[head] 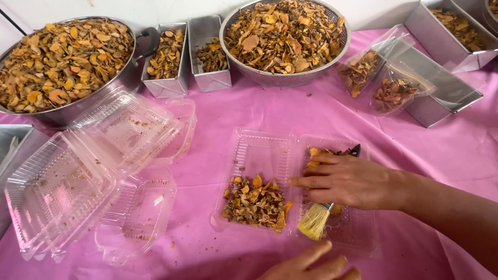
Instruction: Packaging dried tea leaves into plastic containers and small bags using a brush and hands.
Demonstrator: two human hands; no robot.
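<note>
Resting our left hand [311, 265] loosely open on the pink tabletop [415, 155], grip on nothing. Our right hand [345, 180] has its grip clamped on a brush [315, 220], bristles down in the open clamshell [295, 186] beside its chips [255, 201]. Empty clamshells [93, 171] sit stacked left; full bowls [284, 36] farther back.

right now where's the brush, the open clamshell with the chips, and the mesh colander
brush [313, 222], head view, on its yellow bristles
open clamshell [259, 150], head view, on its bare clear tray
mesh colander [290, 77], head view, on its front wall
</note>
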